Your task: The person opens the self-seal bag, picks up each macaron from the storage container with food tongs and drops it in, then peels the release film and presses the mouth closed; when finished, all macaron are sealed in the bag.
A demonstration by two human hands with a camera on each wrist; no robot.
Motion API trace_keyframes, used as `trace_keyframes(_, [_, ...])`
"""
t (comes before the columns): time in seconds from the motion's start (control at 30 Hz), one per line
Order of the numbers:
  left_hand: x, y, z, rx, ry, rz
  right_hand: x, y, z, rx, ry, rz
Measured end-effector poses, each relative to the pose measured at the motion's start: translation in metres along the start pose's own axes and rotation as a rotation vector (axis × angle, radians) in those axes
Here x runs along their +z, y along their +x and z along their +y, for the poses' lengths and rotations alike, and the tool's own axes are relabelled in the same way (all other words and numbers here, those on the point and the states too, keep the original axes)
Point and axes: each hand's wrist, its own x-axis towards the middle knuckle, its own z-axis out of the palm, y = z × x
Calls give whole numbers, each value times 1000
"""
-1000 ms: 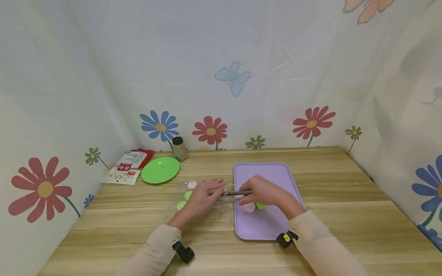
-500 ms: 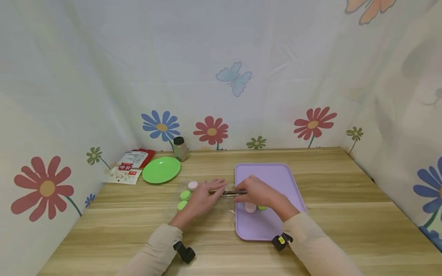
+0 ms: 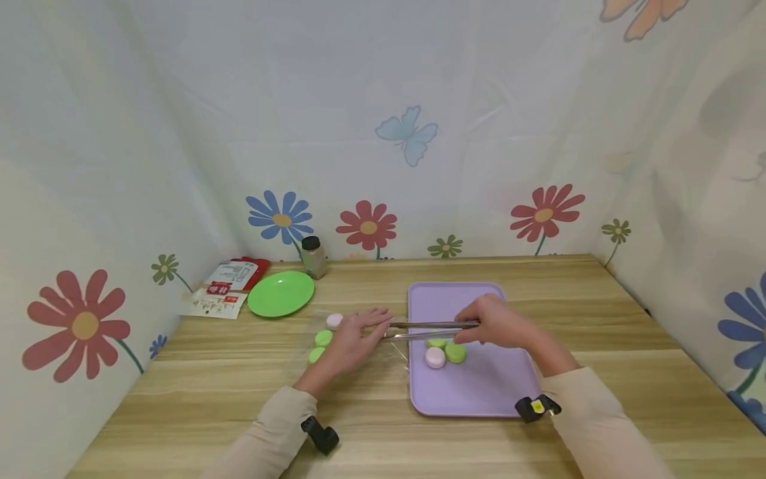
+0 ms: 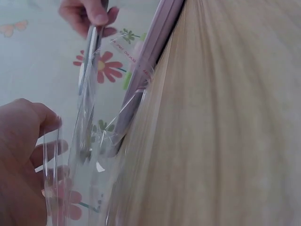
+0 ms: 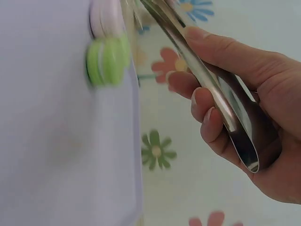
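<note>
My right hand (image 3: 493, 322) grips a pair of metal tongs (image 3: 433, 325) by its handle end, above the purple tray (image 3: 473, 392). The tongs point left, their far ends at the mouth of a clear plastic bag (image 4: 84, 117). My left hand (image 3: 353, 342) holds that bag at its mouth, fingers loosely curled at the film. Left of this hand, a pink macaron (image 3: 334, 321) and two green macarons (image 3: 324, 338) lie in the bag. On the tray sit another pink macaron (image 3: 435, 357) and two more green macarons (image 3: 456, 352), one partly behind the tongs.
A green plate (image 3: 281, 294) stands at the back left, beside a jar with a black lid (image 3: 314, 258). Printed packets (image 3: 218, 289) lie left of the plate. A flower-patterned curtain (image 3: 467, 166) surrounds the wooden table (image 3: 359, 432).
My right hand first moves slightly left as the tongs' arms close together, then draws back right with the tongs spread wider. More of the tray's macarons shows. The left hand stays put.
</note>
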Motion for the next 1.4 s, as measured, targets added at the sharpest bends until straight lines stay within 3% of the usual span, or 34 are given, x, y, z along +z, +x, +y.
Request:
trace_keyframes(0.2, [0, 0, -3, -20, -15, -6, -31, -41, 27, 89, 38, -7])
trace_keyframes(0.3, [1, 0, -4, -15, -29, -5, -43, -55, 38, 84, 32, -28])
trace_keyframes(0.43, [2, 1, -4, -5, -32, -3, -52, -64, 48, 79, 16, -37])
trace_keyframes(0.57, [1, 1, -2, -10, -28, -5, -54, -68, 52, 142, 10, -23])
trace_keyframes(0.73, [-1, 1, 0, -42, -16, -6, -56, -70, 58, 163, 8, -6])
trace_keyframes(1.07, [-1, 0, 0, -26, -1, -14, -52, -68, 55, 154, -12, 16])
trace_keyframes(1.4, [-1, 0, -1, -39, 16, -20, -21, -33, 31, 105, -30, 17])
